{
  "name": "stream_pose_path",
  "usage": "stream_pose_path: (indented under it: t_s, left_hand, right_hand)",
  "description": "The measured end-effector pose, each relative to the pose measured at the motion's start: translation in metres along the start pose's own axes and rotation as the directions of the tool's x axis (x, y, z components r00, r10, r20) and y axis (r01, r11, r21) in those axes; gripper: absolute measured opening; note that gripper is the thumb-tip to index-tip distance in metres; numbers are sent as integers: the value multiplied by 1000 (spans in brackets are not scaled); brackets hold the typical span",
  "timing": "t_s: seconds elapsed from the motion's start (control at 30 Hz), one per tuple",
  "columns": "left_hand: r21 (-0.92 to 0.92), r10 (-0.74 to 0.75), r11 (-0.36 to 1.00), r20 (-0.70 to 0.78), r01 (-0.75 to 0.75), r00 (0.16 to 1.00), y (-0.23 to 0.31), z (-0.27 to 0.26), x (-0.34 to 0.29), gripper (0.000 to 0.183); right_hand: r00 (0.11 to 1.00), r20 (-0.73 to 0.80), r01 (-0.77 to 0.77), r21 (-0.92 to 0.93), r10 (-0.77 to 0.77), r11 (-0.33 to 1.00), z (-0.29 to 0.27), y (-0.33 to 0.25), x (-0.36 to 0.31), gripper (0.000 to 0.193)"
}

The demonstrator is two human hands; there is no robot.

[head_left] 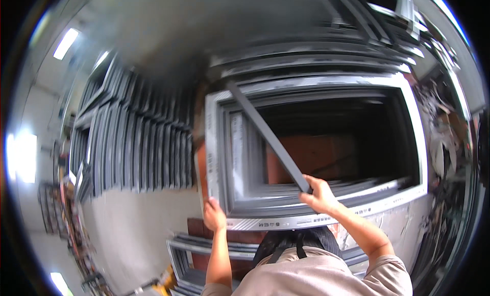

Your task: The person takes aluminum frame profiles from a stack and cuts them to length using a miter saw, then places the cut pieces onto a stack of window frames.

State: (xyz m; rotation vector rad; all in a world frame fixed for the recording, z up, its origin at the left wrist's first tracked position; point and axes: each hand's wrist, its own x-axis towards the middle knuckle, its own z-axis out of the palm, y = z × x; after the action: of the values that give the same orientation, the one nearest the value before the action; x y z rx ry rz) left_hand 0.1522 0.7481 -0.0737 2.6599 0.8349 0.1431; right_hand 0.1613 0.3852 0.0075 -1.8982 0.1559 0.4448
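A large rectangular window frame (417,138), with a pale printed film on its face, stands in front of me with more frames nested behind it. My left hand (214,215) is closed on its lower left corner, the fingers at the outer edge. In my right hand (320,195) is the lower end of a straight dark grey bar (268,135), gripped between thumb and fingers. The bar slants across the frame's opening, its far end over the upper left corner. Whether that end touches the frame, I cannot tell.
To the left, several dark frames (135,148) stand packed in a row. Further frames (311,61) lie behind the large one. Low by my legs are more grey frames (178,257). Cluttered scrap (443,143) lines the right side. A reddish-brown panel (296,155) shows through the opening.
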Motion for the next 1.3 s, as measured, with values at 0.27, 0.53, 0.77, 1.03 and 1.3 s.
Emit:
stream_pose_path:
  t_s: [0.27,0.53,0.77,1.03,1.3]
  left_hand:
    - [88,335,942,-272,-323,902,-23,10,10,37]
    - [-263,883,213,-361,-941,301,250,-34,-208,41]
    - [-438,823,-558,-182,-705,-538,394,11,-503,65]
    - [-547,518,-729,-47,-411,-854,518,68,-708,43]
    - [-611,584,-595,118,-522,-803,646,188,-786,44]
  right_hand:
    - [871,-482,48,-117,-99,992,-1,64,-175,50]
    - [637,-766,-11,102,85,995,-24,147,-301,45]
    - [515,-850,-286,-290,-108,914,-121,271,-465,54]
    - [537,-840,-534,-408,-76,741,-280,372,-654,52]
    - [463,-837,-604,-539,-291,587,-526,450,-640,18]
